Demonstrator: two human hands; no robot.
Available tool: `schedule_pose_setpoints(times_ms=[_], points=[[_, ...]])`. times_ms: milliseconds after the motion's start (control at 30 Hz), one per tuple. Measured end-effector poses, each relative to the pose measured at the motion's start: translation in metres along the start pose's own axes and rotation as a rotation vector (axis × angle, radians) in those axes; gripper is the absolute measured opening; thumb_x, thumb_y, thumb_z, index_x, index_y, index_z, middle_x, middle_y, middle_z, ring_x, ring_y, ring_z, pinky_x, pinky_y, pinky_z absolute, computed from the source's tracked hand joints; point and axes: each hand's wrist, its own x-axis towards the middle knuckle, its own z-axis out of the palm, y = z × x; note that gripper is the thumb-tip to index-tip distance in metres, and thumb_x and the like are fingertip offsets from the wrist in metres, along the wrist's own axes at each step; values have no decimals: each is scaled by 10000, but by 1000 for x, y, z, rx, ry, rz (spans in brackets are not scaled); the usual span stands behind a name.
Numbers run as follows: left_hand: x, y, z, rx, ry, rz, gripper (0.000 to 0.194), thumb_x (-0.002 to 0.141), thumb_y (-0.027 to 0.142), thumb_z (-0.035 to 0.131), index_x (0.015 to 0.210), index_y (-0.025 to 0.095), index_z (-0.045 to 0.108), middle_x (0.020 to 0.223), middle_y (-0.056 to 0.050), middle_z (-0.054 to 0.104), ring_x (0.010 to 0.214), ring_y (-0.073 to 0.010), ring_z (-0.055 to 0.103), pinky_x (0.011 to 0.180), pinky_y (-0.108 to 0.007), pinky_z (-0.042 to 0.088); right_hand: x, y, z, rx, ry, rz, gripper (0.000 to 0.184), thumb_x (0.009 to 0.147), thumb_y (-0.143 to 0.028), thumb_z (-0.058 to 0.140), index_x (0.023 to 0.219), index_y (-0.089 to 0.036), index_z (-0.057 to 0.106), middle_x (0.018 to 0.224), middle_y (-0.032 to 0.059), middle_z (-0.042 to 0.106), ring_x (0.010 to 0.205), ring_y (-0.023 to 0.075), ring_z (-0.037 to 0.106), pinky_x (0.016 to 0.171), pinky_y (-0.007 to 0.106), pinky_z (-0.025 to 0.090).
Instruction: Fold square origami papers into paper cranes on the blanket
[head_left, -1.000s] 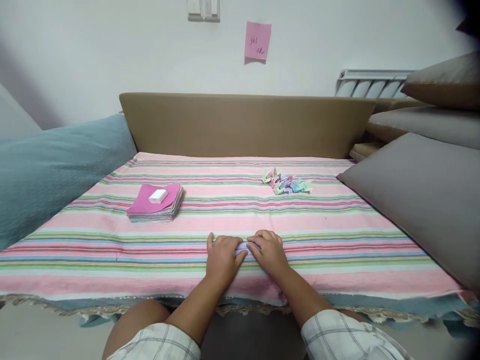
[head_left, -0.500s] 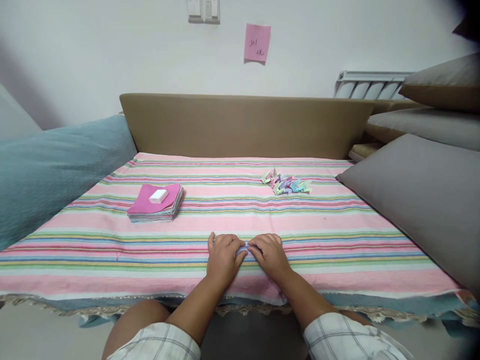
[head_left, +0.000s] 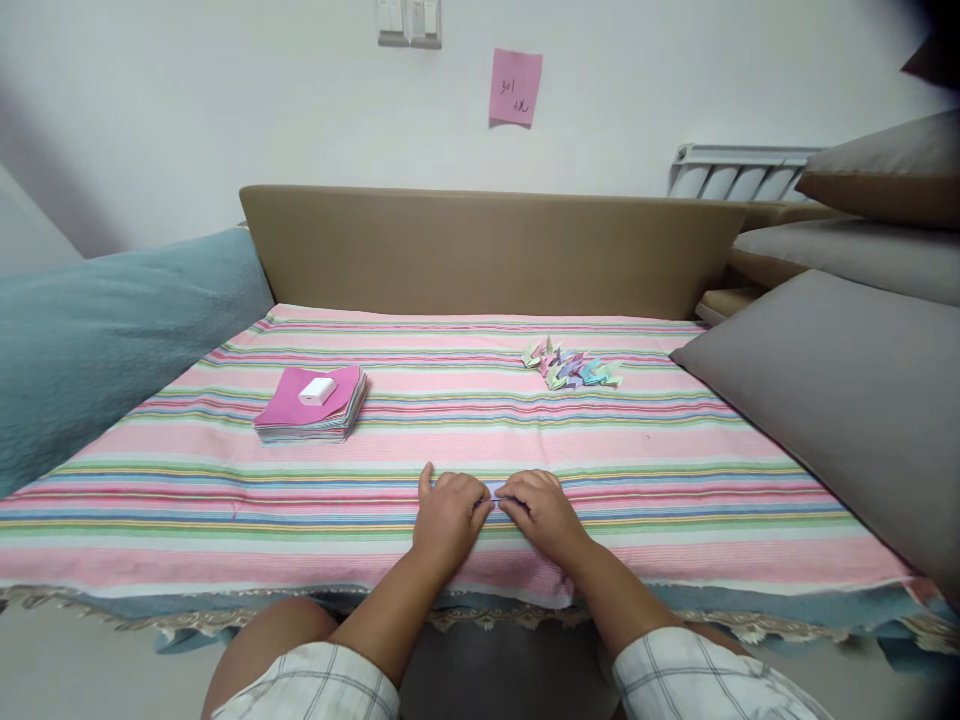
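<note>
- Left hand [head_left: 448, 518]: its fingers pinch the left end of a small, pale purple, folded paper piece [head_left: 495, 489], thumb on the near side.
- Right hand [head_left: 546, 512]: its fingers grip the right end of the same piece in a similar pinch, close to the left fingertips.
- The paper piece sits between the two hands, above the near part of a pink, multicoloured striped cloth [head_left: 420, 440]; most of it is hidden by the fingers, so its full shape cannot be told.
- Beyond the right hand, a loose cluster of pastel folded paper shapes [head_left: 571, 370] in green, pink, purple and blue lies on the cloth.
- Farther left, a thick stack of coloured paper sheets [head_left: 304, 433], topped by a bright pink sheet [head_left: 283, 402], carries a small white rectangular block [head_left: 317, 391].
</note>
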Motion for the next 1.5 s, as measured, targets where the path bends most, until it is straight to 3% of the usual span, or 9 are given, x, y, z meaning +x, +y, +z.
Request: schedule_pose_setpoints(times_ms=[200,433,867,1100,1233,1300,1400,1500], points=[[1,-7,-6,-55,-81,43,84,821,227,558,813,255,637,866,4,686,909,-189,580,1054,-562,110,0,3,-2,-21,-9,-47,127,857,-269,571,910,-279,686,899,21,647,872,172,541,811,331,359],[-1,-13,-6,-42,-88,123,130,836,230,557,837,282,676,886,5,694,894,-178,603,1057,-579,76,-3,7,-7,-20,-31,-77,147,869,-281,555,926,-265,690,936,40,651,896,185,547,816,345,376],[0,-18,-4,113,-35,252,206,859,191,514,735,250,668,693,38,602,710,-104,565,1078,-535,126,-5,7,-15,-116,-48,-127,120,862,-283,580,879,-259,696,840,15,659,829,163,545,813,345,331],[-2,-16,-9,139,-69,266,199,844,166,515,798,268,680,728,30,607,731,-120,564,1074,-546,143,-10,9,-18,-126,-28,-154,150,879,-253,541,889,-244,689,858,29,653,831,167,551,785,328,352],[-4,-8,-14,128,-90,245,118,824,232,546,808,238,662,761,12,602,779,-148,563,1073,-561,136,-12,11,-17,-116,-28,-152,148,875,-248,541,897,-247,687,884,29,660,841,164,568,804,333,368],[-6,-4,-14,151,-85,235,112,816,280,573,885,244,654,794,1,600,821,-170,557,1067,-580,125,-12,11,-17,-103,-23,-149,144,868,-236,546,895,-241,687,887,31,662,843,164,573,806,331,379],[-7,-3,-12,199,-80,252,263,817,315,589,1079,310,605,848,-7,587,875,-191,537,1048,-614,114,-12,11,-16,-83,-23,-142,133,858,-225,555,896,-232,682,890,35,664,852,172,576,801,333,390],[-8,-5,-10,223,-100,267,301,820,325,591,1119,360,586,863,-4,568,892,-193,520,1033,-629,115,-12,12,-17,-51,-31,-125,105,841,-212,573,883,-221,669,912,38,663,867,180,576,800,333,400]])
